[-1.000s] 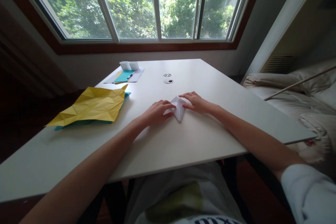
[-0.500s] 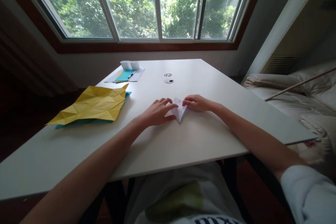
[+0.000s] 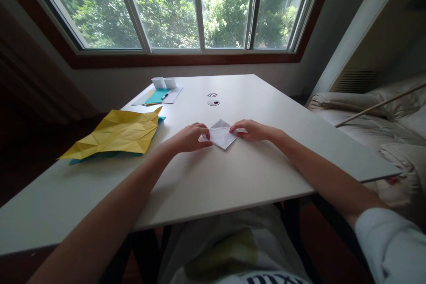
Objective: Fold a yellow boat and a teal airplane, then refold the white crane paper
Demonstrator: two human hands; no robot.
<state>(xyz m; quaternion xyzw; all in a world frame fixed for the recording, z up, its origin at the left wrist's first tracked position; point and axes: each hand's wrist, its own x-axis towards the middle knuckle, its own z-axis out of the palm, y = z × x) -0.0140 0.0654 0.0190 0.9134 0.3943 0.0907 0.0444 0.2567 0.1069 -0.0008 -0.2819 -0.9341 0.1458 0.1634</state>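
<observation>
A small folded white paper [image 3: 223,137], roughly diamond-shaped with a crease across its upper part, lies on the white table [image 3: 199,177] in front of me. My left hand [image 3: 194,137] grips its left corner between thumb and fingers. At the opposite corner my right hand [image 3: 248,130] pinches the paper, fingers curled over its edge. The paper's left and right tips are partly hidden by the fingers.
Creased yellow paper [image 3: 120,131] lies over a teal sheet [image 3: 106,155] on the left. Farther back are white folded paper boxes [image 3: 164,82], stacked sheets [image 3: 155,96] and a pen [image 3: 164,96]. Round table inserts [image 3: 213,103] sit beyond my hands; a sofa [image 3: 359,111] stands right.
The white paper has spread from a narrow, pointed form to a wider, flatter diamond. My left hand has shifted left with its corner; my right hand moved only slightly.
</observation>
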